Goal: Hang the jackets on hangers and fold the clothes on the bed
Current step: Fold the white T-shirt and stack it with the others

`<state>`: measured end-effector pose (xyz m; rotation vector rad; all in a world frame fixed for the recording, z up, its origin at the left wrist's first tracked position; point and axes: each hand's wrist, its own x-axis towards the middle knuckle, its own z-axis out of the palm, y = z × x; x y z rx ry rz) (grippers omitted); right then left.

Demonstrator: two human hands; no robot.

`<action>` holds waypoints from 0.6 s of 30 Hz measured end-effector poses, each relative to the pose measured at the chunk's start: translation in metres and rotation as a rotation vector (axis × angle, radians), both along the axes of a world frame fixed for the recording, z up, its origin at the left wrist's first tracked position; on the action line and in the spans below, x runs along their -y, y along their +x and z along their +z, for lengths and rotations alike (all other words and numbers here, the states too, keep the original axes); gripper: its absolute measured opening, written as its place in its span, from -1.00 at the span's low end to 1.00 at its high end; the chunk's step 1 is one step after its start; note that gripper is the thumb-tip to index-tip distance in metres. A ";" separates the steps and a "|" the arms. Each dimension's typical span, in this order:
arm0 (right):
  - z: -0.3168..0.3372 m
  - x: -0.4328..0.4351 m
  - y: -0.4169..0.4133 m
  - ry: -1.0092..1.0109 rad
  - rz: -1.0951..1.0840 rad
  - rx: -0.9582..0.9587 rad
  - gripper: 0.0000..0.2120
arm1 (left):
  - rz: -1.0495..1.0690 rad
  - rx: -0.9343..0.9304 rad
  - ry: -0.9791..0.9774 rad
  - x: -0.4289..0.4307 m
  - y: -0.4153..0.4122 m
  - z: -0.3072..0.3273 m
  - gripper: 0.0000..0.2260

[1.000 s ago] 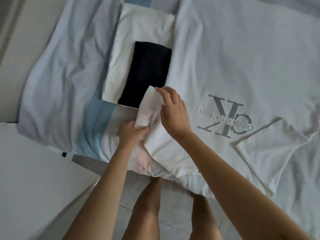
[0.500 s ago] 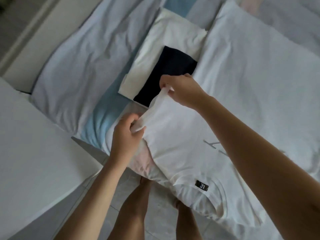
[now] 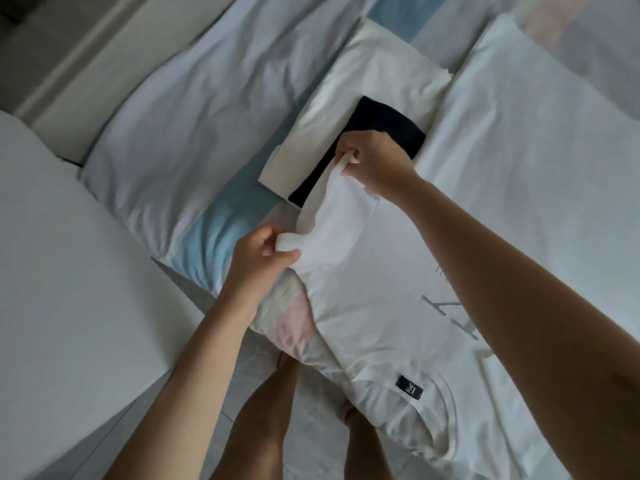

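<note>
Fingers [image 3: 284, 257] of left hand [image 3: 258, 261] curled, pinching near corner of short sleeve [image 3: 332, 216]. Right hand [image 3: 374, 161] pinches far corner at 1 o'clock. Hem held taut between them, likely to flatten it for folding inward.

White cotton T-shirt with grey logo [image 3: 398, 282] lies spread on pale-blue-sheeted bed [image 3: 173, 140], collar toward 6 o'clock.

Folded navy garment [image 3: 381, 123] sits on folded cream garment [image 3: 381, 74], at 12 o'clock from right hand.
</note>
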<state>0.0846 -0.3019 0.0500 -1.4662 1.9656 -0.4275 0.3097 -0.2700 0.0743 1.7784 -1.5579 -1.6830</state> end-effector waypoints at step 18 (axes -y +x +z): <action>-0.007 0.025 -0.008 0.043 0.010 0.093 -0.87 | 0.054 0.026 -0.295 0.008 0.001 -0.006 -0.71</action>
